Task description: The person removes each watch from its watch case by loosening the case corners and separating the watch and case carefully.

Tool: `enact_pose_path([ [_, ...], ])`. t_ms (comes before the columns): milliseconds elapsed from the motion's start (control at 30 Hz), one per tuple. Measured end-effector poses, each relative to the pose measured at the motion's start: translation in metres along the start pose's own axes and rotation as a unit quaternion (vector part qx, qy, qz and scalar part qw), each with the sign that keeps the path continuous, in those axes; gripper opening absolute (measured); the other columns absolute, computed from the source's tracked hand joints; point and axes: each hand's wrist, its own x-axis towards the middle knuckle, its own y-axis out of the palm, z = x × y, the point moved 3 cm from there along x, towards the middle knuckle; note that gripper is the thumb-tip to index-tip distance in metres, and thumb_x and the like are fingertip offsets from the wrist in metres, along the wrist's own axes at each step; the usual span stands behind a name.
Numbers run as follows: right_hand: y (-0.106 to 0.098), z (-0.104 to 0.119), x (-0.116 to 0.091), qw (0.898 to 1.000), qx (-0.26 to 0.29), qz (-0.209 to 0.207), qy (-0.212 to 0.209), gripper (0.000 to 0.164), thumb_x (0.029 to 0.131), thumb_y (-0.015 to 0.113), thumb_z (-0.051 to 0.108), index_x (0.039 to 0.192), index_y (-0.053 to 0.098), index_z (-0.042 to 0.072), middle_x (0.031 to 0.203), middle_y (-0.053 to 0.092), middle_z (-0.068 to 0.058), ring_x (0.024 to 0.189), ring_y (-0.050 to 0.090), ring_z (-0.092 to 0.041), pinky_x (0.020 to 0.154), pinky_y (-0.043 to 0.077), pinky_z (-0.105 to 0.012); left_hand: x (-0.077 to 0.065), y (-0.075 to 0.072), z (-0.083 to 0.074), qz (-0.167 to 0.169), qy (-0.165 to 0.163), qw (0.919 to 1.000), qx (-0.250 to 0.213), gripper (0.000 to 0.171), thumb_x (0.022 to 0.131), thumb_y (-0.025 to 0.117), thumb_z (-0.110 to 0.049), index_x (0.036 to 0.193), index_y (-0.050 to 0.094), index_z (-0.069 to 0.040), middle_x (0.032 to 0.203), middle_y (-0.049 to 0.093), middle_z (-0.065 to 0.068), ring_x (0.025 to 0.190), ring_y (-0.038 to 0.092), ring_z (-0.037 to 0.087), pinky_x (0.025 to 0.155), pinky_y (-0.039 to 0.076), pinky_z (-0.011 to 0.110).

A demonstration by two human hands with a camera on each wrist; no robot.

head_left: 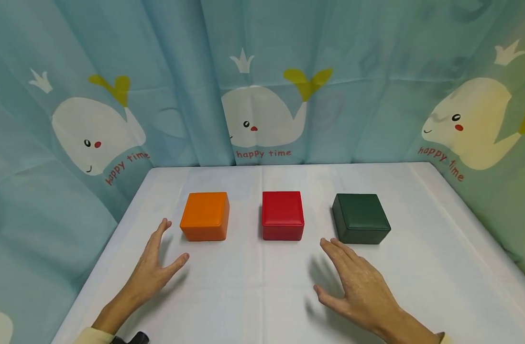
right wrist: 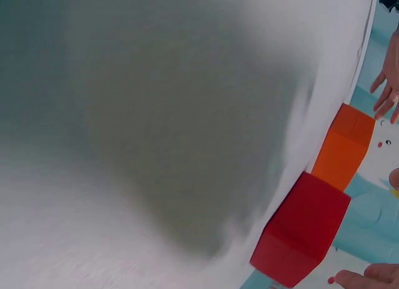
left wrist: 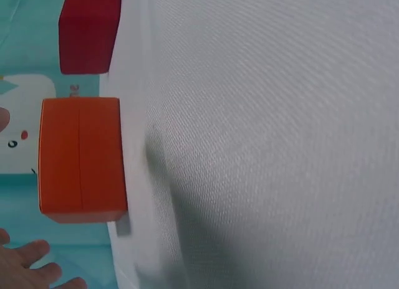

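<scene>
Three closed square boxes stand in a row on the white table: an orange box [head_left: 204, 215] at left, a red box [head_left: 282, 215] in the middle, a dark green box [head_left: 360, 217] at right. My left hand [head_left: 148, 272], thumb and fingers spread, hovers just left of and in front of the orange box, holding nothing. My right hand [head_left: 359, 286] is spread over the cloth in front of the green box, its fingertips near that box's front left corner in the head view. The left wrist view shows the orange box [left wrist: 82, 158] beside the fingers [left wrist: 31, 264].
A white cloth [head_left: 262, 306] with fold creases covers the table. Behind and along both sides hangs a blue curtain [head_left: 180, 57] printed with whales. A black strap piece [head_left: 137, 338] shows at my left wrist.
</scene>
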Motion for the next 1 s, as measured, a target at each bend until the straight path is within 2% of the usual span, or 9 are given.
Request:
enact_pose_path([
  [233, 0.008, 0.014, 0.011, 1.0, 0.013, -0.008, -0.027, 0.085, 0.078, 0.078, 0.043, 0.15, 0.049, 0.011, 0.147, 0.054, -0.005, 0.136, 0.048, -0.023, 0.092, 0.052, -0.053, 0.008, -0.001, 0.002, 0.007, 0.014, 0.9984, -0.054, 0.103, 0.093, 0.075, -0.016, 0.164, 0.0, -0.012, 0.165, 0.015, 0.021, 0.148, 0.014, 0.044, 0.112, 0.016, 0.069],
  [533, 0.021, 0.035, 0.027, 0.999, 0.023, 0.026, -0.033, 0.083, 0.079, 0.077, 0.047, 0.149, 0.05, 0.009, 0.149, 0.051, -0.004, 0.139, 0.044, -0.025, 0.098, 0.049, -0.053, 0.016, -0.001, 0.006, 0.014, 0.017, 0.9935, -0.112, 0.102, 0.092, 0.075, -0.007, 0.164, 0.002, -0.008, 0.163, 0.017, 0.025, 0.149, 0.015, 0.045, 0.112, 0.018, 0.066],
  [767, 0.028, 0.048, 0.036, 0.998, 0.027, 0.042, -0.029, 0.083, 0.081, 0.077, 0.05, 0.149, 0.05, 0.011, 0.15, 0.05, -0.004, 0.138, 0.044, -0.024, 0.1, 0.048, -0.052, 0.022, 0.0, 0.006, 0.022, 0.017, 0.9914, -0.128, 0.103, 0.092, 0.075, -0.007, 0.164, 0.002, -0.01, 0.164, 0.018, 0.022, 0.149, 0.015, 0.043, 0.114, 0.018, 0.064],
  [1000, 0.036, 0.06, 0.048, 0.997, 0.042, 0.041, -0.039, 0.081, 0.083, 0.076, 0.05, 0.149, 0.051, 0.009, 0.15, 0.05, -0.005, 0.137, 0.046, -0.024, 0.101, 0.048, -0.051, 0.031, -0.001, 0.006, 0.049, 0.014, 0.9908, -0.125, 0.113, 0.088, 0.079, -0.009, 0.164, -0.005, -0.015, 0.166, 0.007, 0.021, 0.151, 0.009, 0.041, 0.115, 0.016, 0.062],
])
